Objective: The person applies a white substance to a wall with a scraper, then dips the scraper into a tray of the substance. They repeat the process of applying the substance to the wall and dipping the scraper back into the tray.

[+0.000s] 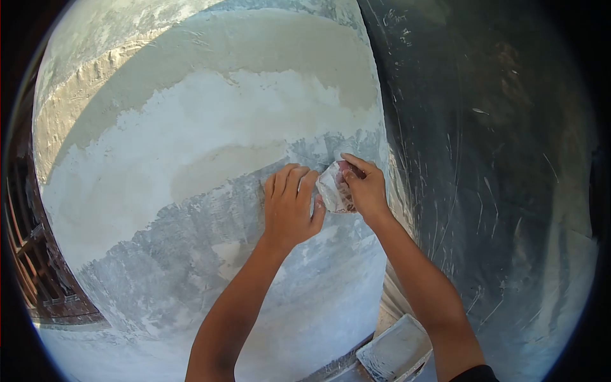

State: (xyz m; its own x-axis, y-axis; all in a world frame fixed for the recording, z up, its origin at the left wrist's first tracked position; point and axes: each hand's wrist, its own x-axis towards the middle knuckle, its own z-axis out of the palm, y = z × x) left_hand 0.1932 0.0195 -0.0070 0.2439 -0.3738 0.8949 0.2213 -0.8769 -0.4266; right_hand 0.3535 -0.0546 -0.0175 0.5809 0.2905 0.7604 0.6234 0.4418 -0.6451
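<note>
My right hand (364, 189) is closed on a crumpled white and reddish piece (334, 190), perhaps paper or plastic, in front of the wall (210, 121). Just left of it, my left hand (290, 205) is bent at the fingers, with its thumb beside the piece's left edge; what its fingertips hold, if anything, is hidden. Behind both hands the wall is rough and grey, with smoother whitish and beige plaster above.
A plaster-smeared tray (398, 350) sits low, beside the right forearm. Dark, scratched sheeting (496, 159) covers the right side. At the far left is a reddish-brown slatted frame (48, 267). Folded pale cloth or sheeting lies along the wall's right edge.
</note>
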